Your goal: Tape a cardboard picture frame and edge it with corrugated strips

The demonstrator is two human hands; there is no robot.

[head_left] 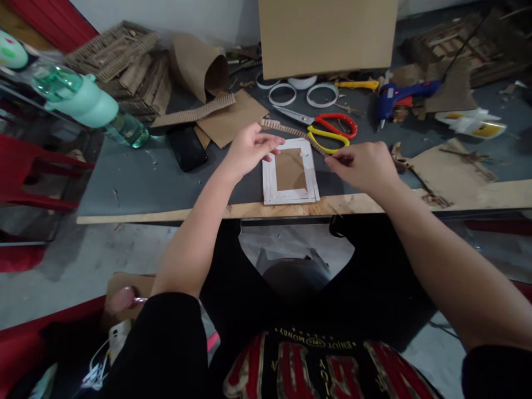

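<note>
The narrow strip of corrugated cardboard point(296, 131) is brown and closely ribbed along its length, bowed in a shallow curve rather than straight. Below it, flat on the dark grey tabletop point(137, 183), lies a rectangular frame point(269, 182) with a streaky white border of overlapping bands around a plain brown cardboard middle. More ribbed cardboard makes up the stacked trays point(124, 61) at the back left, and smooth brown board stands upright as a panel point(328, 39) beyond the white rings point(282, 95). The strip slopes down from beside my left hand point(251, 149) to my right hand point(366, 166), passing above the frame's upper right corner and in front of the scissors point(328, 130) with red and yellow handles. My right thumb and fingers are pinched together on its lower end. My left hand is half open, its fingers loosely curled over the frame's upper left corner; the strip's other end is right at its knuckles, but I cannot tell whether I grip it there. My right fingertips are partly hidden by the hand itself, my left fingers cover a little of the frame, and the blue glue gun point(405, 97) is partly lost among scraps.
</note>
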